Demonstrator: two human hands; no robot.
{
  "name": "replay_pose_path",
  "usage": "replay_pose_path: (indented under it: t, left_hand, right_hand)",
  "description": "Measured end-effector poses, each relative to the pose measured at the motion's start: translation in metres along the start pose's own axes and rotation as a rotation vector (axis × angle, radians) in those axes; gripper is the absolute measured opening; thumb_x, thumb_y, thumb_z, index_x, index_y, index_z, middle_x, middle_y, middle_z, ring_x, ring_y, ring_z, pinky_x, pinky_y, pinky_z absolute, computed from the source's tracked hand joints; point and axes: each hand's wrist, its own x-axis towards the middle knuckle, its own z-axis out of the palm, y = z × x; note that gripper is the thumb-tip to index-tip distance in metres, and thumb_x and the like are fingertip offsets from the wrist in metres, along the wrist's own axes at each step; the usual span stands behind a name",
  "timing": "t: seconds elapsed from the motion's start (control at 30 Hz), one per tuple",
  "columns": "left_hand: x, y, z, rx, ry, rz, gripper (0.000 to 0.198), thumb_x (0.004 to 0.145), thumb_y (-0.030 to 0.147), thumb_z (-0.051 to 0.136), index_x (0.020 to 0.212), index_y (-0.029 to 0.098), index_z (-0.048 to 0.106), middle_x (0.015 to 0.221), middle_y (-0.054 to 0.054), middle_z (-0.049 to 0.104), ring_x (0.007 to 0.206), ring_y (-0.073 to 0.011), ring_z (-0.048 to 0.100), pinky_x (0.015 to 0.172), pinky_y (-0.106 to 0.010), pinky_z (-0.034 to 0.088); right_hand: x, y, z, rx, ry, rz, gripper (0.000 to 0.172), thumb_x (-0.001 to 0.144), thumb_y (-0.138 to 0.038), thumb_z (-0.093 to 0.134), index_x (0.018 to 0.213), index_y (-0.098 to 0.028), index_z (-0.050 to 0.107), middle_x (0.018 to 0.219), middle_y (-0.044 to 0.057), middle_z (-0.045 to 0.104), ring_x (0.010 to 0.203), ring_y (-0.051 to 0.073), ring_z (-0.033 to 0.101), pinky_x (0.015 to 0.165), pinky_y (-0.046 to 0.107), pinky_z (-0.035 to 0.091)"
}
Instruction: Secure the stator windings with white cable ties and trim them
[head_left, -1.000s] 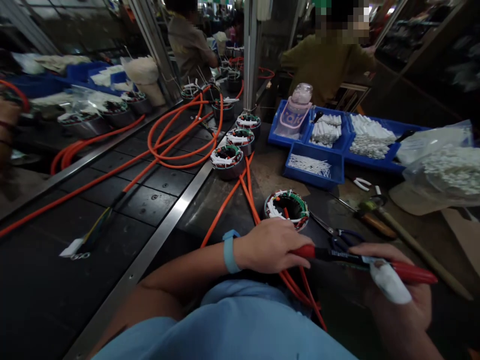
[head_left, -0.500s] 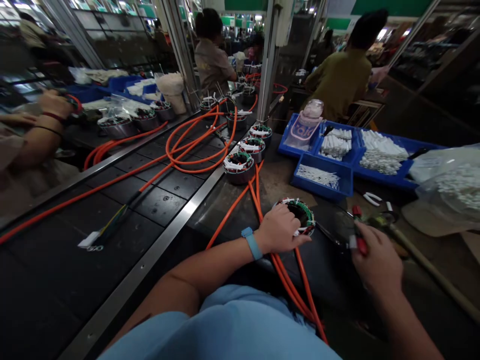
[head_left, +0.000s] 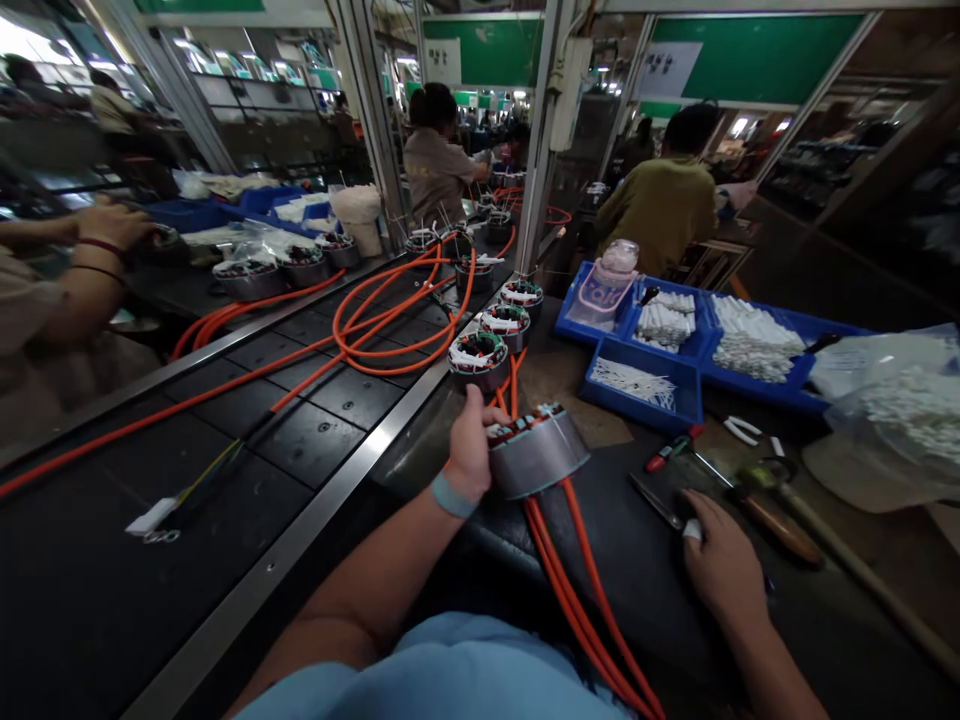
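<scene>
My left hand [head_left: 471,450] is closed on the side of a motor stator [head_left: 541,458], a grey metal ring with green, red and white windings on top. The stator is tilted, its outer wall toward me. Orange cables [head_left: 559,560] run below it toward my lap. On the right, my right hand [head_left: 724,550] is curled over the handle end of scissors [head_left: 654,502], whose dark blades point left on the table; the handles are hidden under my fingers. Just beyond lies a tool with a red-and-black handle [head_left: 671,450], beside a wooden-handled screwdriver [head_left: 780,525].
More stators [head_left: 478,358] stand in a row ahead. Blue bins [head_left: 645,395] hold white sleeves and ties. White-handled pliers [head_left: 741,430], a long-handled hammer [head_left: 840,540] and a bag of white parts [head_left: 892,420] lie right. A metal rail [head_left: 360,440] borders the conveyor; a co-worker's hand [head_left: 112,225] is left.
My left hand has shifted from the stator's top to its left side, and the stator is tilted up. My right hand has put down the red-handled tool and moved onto the scissors.
</scene>
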Motion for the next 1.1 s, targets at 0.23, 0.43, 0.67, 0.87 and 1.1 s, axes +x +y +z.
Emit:
replay_pose_path:
  t: [0.23, 0.43, 0.67, 0.87, 1.1]
  left_hand:
    - [0.041, 0.024, -0.083, 0.793, 0.025, 0.969, 0.061, 0.096, 0.042, 0.019, 0.054, 0.018, 0.057, 0.057, -0.006, 0.059, 0.061, -0.0165, 0.054, 0.066, -0.033, 0.041]
    - [0.065, 0.003, -0.105, 1.022, -0.113, 1.196, 0.048, 0.091, 0.032, 0.029, 0.051, 0.019, 0.053, 0.054, -0.005, 0.054, 0.059, -0.0163, 0.049, 0.065, -0.033, 0.038]
    - [0.064, 0.004, -0.104, 1.122, -0.134, 1.209, 0.04, 0.09, 0.027, 0.033, 0.057, 0.019, 0.054, 0.056, -0.004, 0.054, 0.06, -0.0157, 0.048, 0.063, -0.03, 0.035]
    - [0.066, 0.0, -0.109, 1.168, -0.119, 1.222, 0.042, 0.089, 0.028, 0.029, 0.057, 0.019, 0.054, 0.057, -0.006, 0.055, 0.06, -0.0171, 0.048, 0.062, -0.032, 0.033]
    - [0.063, -0.004, -0.108, 1.143, -0.082, 1.209, 0.045, 0.092, 0.027, 0.024, 0.063, 0.019, 0.058, 0.061, -0.006, 0.058, 0.064, -0.0177, 0.05, 0.068, -0.032, 0.037]
  right_hand:
    - [-0.004, 0.006, 0.003, -0.038, -0.008, -0.047, 0.044, 0.074, -0.018, 0.038, 0.113, -0.012, 0.058, 0.118, 0.011, 0.059, 0.108, 0.026, 0.056, 0.096, 0.041, 0.045]
    - [-0.005, 0.008, 0.01, -0.107, 0.001, -0.082, 0.042, 0.075, -0.02, 0.037, 0.109, -0.013, 0.061, 0.117, 0.012, 0.059, 0.105, 0.027, 0.057, 0.09, 0.042, 0.047]
    - [-0.006, 0.009, 0.006, -0.133, -0.04, -0.087, 0.042, 0.076, -0.021, 0.037, 0.11, -0.012, 0.06, 0.12, 0.012, 0.058, 0.106, 0.027, 0.058, 0.089, 0.04, 0.048]
    - [-0.004, 0.007, 0.004, -0.147, -0.047, -0.079, 0.04, 0.078, -0.022, 0.036, 0.109, -0.012, 0.061, 0.118, 0.013, 0.059, 0.105, 0.028, 0.057, 0.092, 0.042, 0.046]
    - [-0.002, 0.006, 0.005, -0.127, -0.025, -0.078, 0.04, 0.078, -0.021, 0.037, 0.108, -0.012, 0.062, 0.116, 0.012, 0.06, 0.106, 0.026, 0.057, 0.093, 0.04, 0.047]
